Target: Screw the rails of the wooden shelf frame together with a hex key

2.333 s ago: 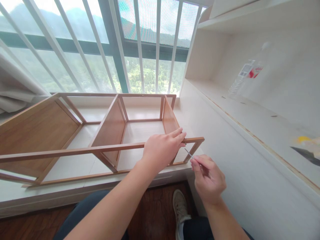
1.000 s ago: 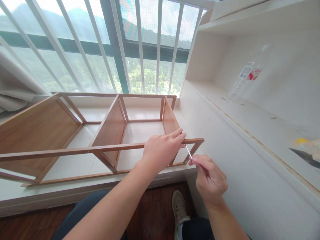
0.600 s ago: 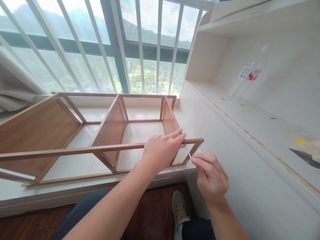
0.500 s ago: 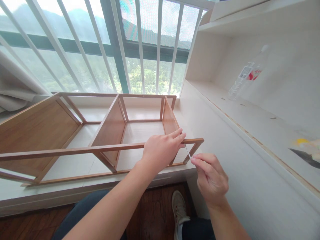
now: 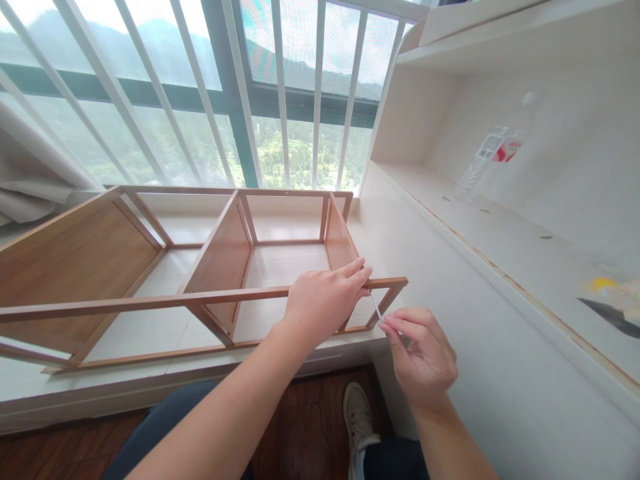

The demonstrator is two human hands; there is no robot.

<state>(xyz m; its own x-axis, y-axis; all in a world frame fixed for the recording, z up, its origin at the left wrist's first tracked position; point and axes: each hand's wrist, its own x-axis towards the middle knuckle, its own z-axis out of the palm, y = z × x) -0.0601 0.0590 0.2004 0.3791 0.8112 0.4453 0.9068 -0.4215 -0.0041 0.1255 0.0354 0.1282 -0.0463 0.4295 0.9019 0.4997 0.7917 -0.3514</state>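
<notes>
A wooden shelf frame (image 5: 150, 301) with brown panels lies on its side across the white window ledge (image 5: 150, 383). My left hand (image 5: 325, 300) grips the frame's near rail close to its right end, fingers curled over the top. My right hand (image 5: 423, 353) pinches a thin metal key (image 5: 376, 306) between thumb and fingers. The key's tip meets the rail just under my left fingertips, where a fastener is hidden.
A white bookcase side (image 5: 475, 320) stands immediately right of my hands, with a plastic bottle (image 5: 493, 157) lying on its shelf. White window bars (image 5: 280, 93) rise behind the frame. A curtain (image 5: 30, 180) hangs at the left. My shoe (image 5: 361, 420) rests on the dark wood floor.
My right hand has shifted and twisted slightly while keeping the key at the rail. My left hand and the frame have stayed put.
</notes>
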